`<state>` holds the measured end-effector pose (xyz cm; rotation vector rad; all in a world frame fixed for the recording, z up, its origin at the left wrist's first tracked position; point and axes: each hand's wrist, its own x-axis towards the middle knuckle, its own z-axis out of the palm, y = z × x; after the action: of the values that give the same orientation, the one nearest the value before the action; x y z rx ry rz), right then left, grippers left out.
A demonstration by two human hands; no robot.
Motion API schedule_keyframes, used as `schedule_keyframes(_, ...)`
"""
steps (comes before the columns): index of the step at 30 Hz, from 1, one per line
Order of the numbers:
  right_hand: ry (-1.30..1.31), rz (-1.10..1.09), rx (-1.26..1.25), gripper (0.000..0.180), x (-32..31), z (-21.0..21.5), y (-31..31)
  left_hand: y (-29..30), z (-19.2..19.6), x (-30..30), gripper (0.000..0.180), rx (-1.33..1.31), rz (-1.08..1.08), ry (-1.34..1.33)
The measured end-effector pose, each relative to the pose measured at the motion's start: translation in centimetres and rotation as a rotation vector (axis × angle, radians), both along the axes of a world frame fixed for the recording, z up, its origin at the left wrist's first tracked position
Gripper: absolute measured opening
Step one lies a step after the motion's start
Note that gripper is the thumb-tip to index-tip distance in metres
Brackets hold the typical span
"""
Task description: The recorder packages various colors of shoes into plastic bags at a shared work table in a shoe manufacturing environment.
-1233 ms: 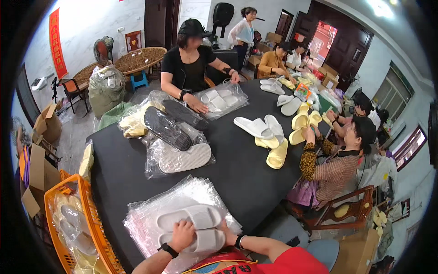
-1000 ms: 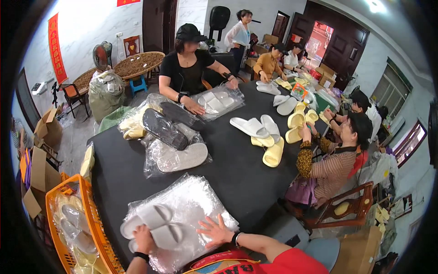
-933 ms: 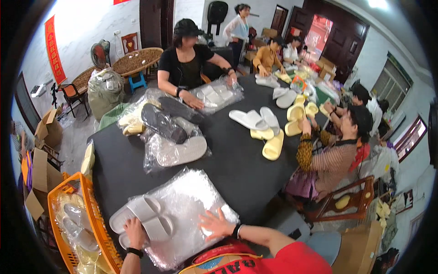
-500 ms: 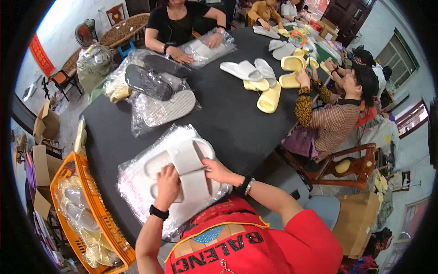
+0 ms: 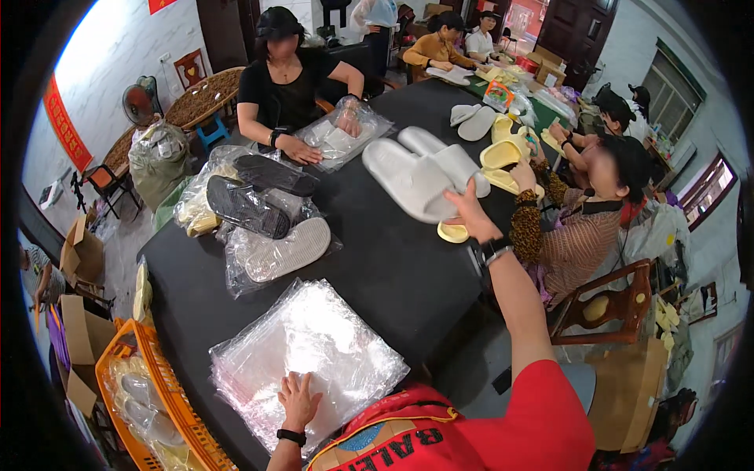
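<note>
My right hand (image 5: 473, 213) reaches out over the right side of the table, gripping the near end of a pair of light grey slippers (image 5: 404, 182). A yellow slipper (image 5: 453, 231) peeks out just below them, mostly hidden. With fingers spread, my left hand (image 5: 299, 402) lies on a stack of clear plastic bags (image 5: 314, 330) at the table's near edge. Left of centre lie bagged slippers: a black pair (image 5: 247, 206) and a grey one (image 5: 287, 250), sole up.
An orange basket (image 5: 167, 377) of bagged slippers stands at the left of the black table (image 5: 377, 267). Across from me a person (image 5: 294, 94) handles a bagged slipper. On the right another person (image 5: 585, 212) holds yellow slippers (image 5: 503, 155). A wooden chair (image 5: 609, 302) is nearby.
My right hand has carried the grey slippers from the bag stack to the far right. My left hand has let go of them and now rests flat on the bags.
</note>
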<state>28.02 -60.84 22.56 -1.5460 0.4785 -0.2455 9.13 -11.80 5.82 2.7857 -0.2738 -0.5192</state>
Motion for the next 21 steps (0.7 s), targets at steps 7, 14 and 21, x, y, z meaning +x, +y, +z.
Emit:
schedule_keyframes(7, -0.142, 0.465, -0.417, 0.033, -0.9, -6.5, 11.2, 0.3, -0.7, -0.3, 0.058, 0.022, 0.037, 0.008)
schedule_keyframes(14, -0.063, 1.164, -1.193, 0.070, -13.7, -14.2, 23.5, 0.7, 1.1, 0.8, 0.051, 0.039, 0.091, -0.118)
schedule_keyframes(21, -0.116, 1.205, -1.205, 0.066, -16.6, -15.3, 24.4, 11.7, 5.7, 0.6, 0.040, -0.595, 0.557, -0.219)
